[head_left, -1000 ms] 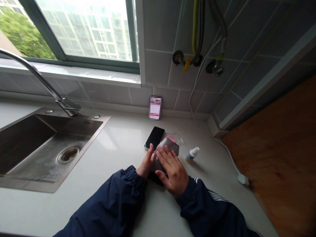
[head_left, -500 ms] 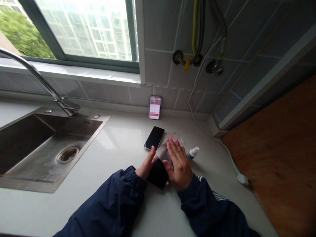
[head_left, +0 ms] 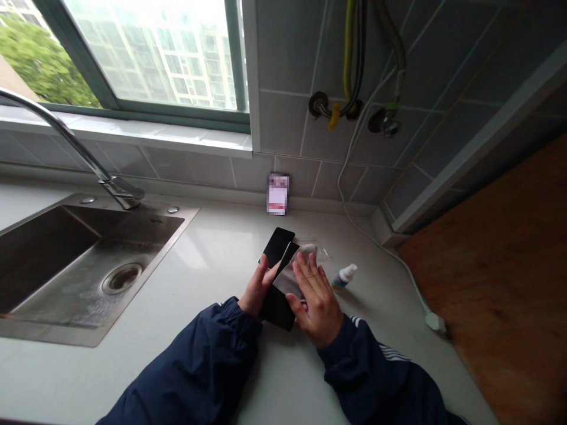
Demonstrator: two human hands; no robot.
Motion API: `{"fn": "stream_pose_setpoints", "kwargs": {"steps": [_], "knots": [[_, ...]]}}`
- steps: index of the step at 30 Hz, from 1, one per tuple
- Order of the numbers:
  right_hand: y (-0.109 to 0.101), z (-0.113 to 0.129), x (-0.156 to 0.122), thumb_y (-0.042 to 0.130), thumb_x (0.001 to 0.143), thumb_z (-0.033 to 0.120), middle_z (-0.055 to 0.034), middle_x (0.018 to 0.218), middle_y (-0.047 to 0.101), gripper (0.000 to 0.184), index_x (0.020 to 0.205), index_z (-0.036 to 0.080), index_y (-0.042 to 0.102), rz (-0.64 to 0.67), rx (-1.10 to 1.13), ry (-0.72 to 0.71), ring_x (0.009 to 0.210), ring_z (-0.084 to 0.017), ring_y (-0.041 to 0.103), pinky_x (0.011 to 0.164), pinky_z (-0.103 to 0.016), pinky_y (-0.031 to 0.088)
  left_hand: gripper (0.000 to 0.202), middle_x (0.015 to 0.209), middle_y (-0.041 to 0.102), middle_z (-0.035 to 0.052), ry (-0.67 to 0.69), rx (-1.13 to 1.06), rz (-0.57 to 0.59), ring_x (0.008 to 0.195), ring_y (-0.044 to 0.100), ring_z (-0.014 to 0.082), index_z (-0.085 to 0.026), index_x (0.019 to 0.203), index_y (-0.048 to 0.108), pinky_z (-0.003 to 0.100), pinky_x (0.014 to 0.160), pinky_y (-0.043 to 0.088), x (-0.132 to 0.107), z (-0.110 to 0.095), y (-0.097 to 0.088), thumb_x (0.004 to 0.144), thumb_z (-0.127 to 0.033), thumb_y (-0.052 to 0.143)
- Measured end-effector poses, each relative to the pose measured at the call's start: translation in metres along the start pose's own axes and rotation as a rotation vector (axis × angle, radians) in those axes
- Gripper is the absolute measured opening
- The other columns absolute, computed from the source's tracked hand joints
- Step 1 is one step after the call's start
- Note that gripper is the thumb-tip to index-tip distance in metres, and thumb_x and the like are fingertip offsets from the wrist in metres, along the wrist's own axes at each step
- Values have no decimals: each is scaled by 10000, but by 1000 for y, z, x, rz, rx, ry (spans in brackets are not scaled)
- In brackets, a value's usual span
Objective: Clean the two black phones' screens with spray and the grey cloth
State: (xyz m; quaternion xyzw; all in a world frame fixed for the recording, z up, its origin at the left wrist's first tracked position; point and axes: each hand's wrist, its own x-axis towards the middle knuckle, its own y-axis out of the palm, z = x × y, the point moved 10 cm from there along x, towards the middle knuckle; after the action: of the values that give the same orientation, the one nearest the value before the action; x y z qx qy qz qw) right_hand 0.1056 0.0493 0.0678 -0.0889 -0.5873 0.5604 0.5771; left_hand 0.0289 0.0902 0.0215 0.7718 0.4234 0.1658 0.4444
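Note:
My left hand [head_left: 256, 289] grips a black flat device [head_left: 278, 310], phone-like in shape, by its left edge, with the thumb raised. It is held tilted just above the counter. Over its upper part lies a grey cloth [head_left: 287, 280] with a zigzag edge. My right hand [head_left: 318, 298] presses this cloth against the black surface, fingers stretched together and thumb on the near side. Behind the held device, a phone [head_left: 278, 245] with a dark screen rests on the counter. A small white-capped spray bottle [head_left: 344, 277] stands to the right of my right hand.
A clear plastic piece [head_left: 323, 251] lies beyond my right hand. Against the tiled wall leans a small blurred screen [head_left: 278, 195]. The steel sink [head_left: 101, 319] and tap [head_left: 119, 192] are at left. A white cable [head_left: 410, 271] runs down to a plug [head_left: 435, 321] at right.
The device's far end has come up and shows its black upper corner. My right hand and the cloth have shifted slightly left across it. The left thumb has moved left.

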Motion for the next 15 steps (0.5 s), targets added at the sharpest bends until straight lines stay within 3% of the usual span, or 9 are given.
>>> {"fn": "stream_pose_setpoints", "kwargs": {"steps": [7,15], "knots": [[10,20,-4,429,1085,456,-120,1712,311,685,1676,159,253,123,17,-115,1620,-328,214,1252,-592,367,789,1292,746,180,-68,-14,-111,1366,610,323,-82,1517,553,417,1209,394,0,4,-9,1044,-668,319],[18,40,-10,348,1096,565,-123,1721,284,753,1680,112,203,236,15,-245,1624,-336,193,1261,-581,351,794,1189,777,216,-93,-39,-178,1301,658,352,-16,1291,706,442,1243,356,3,18,-29,1001,-701,430]]}}
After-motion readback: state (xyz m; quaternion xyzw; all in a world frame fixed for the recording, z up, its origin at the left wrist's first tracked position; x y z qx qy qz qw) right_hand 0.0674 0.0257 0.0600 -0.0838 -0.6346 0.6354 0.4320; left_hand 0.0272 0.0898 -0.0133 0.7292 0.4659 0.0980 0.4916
